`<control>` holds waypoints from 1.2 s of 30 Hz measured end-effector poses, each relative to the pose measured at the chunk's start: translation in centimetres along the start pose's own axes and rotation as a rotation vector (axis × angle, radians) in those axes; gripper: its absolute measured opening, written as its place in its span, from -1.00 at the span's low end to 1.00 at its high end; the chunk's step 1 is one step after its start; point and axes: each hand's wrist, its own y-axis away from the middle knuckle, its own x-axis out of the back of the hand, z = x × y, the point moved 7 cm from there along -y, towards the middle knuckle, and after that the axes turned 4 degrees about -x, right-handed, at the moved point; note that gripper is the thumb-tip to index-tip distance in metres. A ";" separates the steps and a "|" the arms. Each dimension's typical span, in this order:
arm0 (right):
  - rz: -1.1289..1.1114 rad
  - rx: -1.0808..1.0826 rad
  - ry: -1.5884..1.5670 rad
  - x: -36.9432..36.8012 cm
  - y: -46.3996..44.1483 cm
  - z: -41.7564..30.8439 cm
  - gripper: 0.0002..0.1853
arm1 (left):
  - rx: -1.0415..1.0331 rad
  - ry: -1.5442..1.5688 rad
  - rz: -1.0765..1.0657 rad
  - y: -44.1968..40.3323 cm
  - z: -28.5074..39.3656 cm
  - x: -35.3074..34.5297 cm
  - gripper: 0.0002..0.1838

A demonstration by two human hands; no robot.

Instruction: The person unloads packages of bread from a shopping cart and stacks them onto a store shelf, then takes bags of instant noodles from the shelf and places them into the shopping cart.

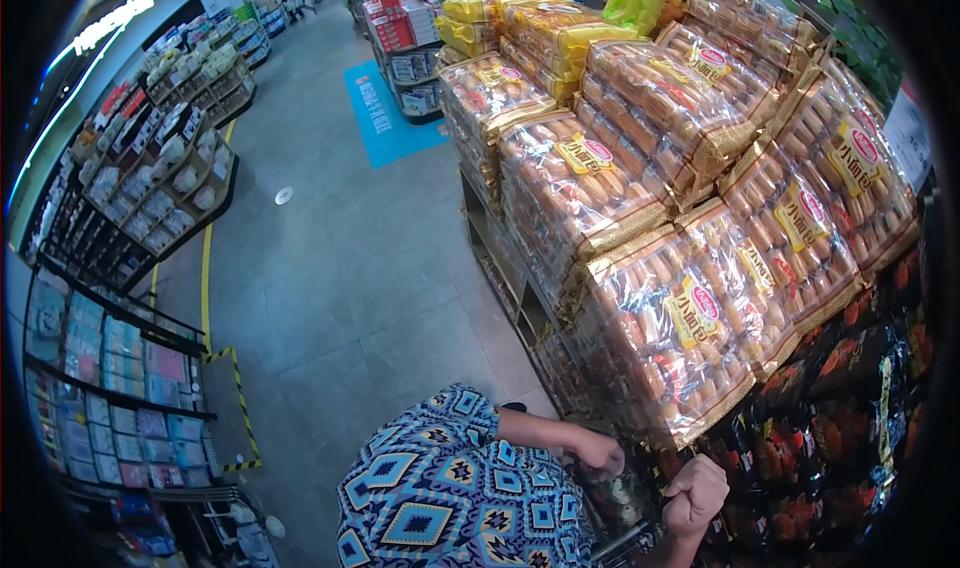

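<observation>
My left hand reaches across from the patterned sleeve, its fingers curled downward. What those fingers hold, if anything, is hidden. Just below it is a shiny, see-through wrapped item whose kind I cannot make out. My right hand is closed in a fist beside the black packages, with its palm side out of sight. Both hands are near the front of a stack of clear bags of small bread rolls. A thin metal bar runs below my hands.
More bread bags and yellow packs are piled on a display stand. Shelves and a rack of pastel packages line the left side. A grey floor aisle runs between, with a blue floor sign.
</observation>
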 end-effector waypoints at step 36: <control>0.188 0.531 0.698 5.7 2.5 -15.0 -0.68 | 0.118 0.012 -0.218 0.7 1.1 -1.8 -0.63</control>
